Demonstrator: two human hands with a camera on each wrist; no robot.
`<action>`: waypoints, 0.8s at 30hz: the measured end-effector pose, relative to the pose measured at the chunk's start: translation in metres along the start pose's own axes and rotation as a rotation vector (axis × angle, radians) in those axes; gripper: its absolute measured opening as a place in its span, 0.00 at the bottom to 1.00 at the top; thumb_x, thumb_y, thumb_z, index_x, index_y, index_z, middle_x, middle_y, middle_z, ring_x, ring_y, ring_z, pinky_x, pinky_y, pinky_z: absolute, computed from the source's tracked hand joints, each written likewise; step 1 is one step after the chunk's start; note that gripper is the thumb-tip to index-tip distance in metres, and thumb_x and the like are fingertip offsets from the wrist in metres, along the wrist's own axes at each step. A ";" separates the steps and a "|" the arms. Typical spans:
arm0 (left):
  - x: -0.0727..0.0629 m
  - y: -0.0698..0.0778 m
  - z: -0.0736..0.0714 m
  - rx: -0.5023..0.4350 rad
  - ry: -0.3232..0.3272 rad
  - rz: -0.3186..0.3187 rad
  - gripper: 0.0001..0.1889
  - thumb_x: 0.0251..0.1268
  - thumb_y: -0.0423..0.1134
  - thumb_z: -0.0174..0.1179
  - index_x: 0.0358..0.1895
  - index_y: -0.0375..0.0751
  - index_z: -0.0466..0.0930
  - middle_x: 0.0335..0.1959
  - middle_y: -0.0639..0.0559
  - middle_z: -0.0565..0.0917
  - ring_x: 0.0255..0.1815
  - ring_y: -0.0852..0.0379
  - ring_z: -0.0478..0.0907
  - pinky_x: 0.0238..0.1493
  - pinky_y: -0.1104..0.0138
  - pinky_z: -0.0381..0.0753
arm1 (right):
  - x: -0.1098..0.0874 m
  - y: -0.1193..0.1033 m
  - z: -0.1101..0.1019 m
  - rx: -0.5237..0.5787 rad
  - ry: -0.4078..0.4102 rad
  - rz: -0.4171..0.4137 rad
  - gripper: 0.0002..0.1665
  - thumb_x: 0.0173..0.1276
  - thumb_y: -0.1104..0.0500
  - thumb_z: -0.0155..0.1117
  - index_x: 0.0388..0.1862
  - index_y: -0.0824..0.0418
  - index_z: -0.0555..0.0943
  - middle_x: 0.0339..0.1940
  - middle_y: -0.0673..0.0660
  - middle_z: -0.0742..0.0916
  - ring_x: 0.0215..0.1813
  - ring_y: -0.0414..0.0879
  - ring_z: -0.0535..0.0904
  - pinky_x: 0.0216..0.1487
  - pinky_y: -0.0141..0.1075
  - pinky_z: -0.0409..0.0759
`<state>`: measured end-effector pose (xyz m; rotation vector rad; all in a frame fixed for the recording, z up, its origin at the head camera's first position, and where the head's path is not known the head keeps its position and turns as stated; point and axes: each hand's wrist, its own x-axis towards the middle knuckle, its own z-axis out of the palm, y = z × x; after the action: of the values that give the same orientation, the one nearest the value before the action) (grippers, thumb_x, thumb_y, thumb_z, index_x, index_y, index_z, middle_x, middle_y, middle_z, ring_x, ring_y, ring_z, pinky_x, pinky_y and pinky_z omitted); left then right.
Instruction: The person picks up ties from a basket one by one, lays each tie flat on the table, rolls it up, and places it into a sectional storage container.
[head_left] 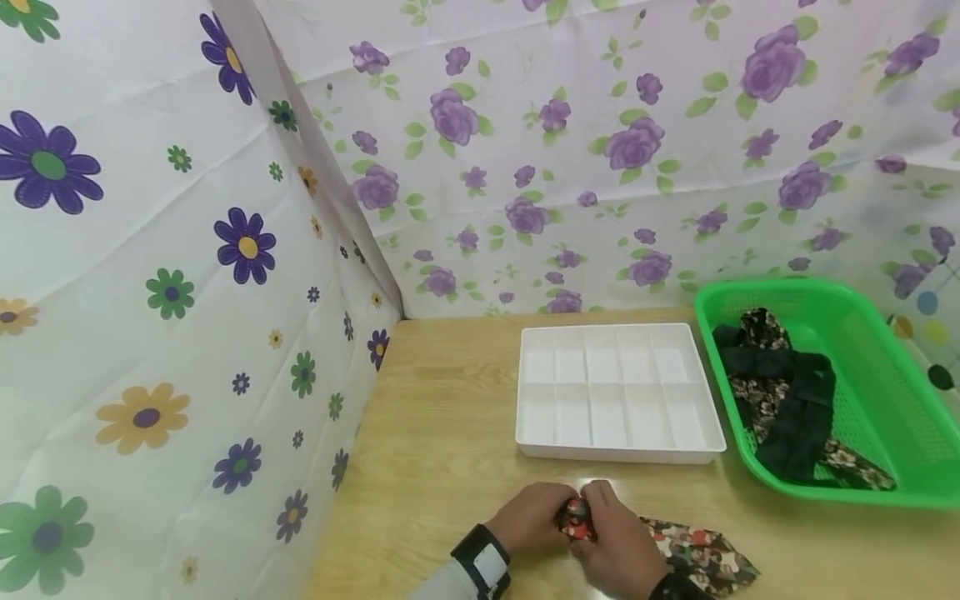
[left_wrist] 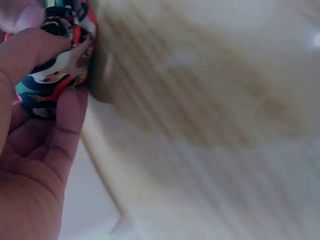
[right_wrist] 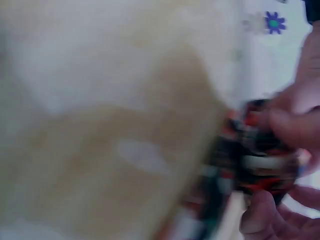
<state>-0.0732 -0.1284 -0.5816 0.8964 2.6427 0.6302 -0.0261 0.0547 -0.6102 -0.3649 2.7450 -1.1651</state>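
Note:
A patterned necktie in red, black, cream and green is partly rolled up. Its rolled part (head_left: pixel 577 518) sits between my two hands over the table, and the loose pointed end (head_left: pixel 705 557) lies flat to the right. My left hand (head_left: pixel 531 518) grips the roll from the left, fingers curled round it. From the other side, my right hand (head_left: pixel 621 542) pinches the same roll. Up close in the left wrist view, the rolled fabric (left_wrist: pixel 65 70) shows between thumb and fingers. The right wrist view shows the roll (right_wrist: pixel 267 165) blurred, with the strip trailing from it.
Beyond the hands, a white tray (head_left: pixel 622 455) with several compartments stands on the wooden table (head_left: pixel 442 417). At the right is a green basket (head_left: pixel 870 321) holding black and floral ties (head_left: pixel 795 408). Flower-printed sheets (head_left: pixel 525 167) hang at the back and left.

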 end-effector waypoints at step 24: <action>-0.005 -0.001 0.001 -0.058 0.034 0.008 0.26 0.49 0.34 0.78 0.54 0.49 0.81 0.43 0.64 0.82 0.40 0.74 0.72 0.44 0.79 0.75 | -0.008 0.003 0.002 0.173 0.076 0.078 0.23 0.65 0.74 0.66 0.45 0.50 0.71 0.36 0.46 0.79 0.33 0.36 0.73 0.33 0.30 0.72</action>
<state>-0.0693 -0.1321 -0.5826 0.8876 2.6373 0.7263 -0.0189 0.0573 -0.6130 -0.1946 2.6669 -1.4097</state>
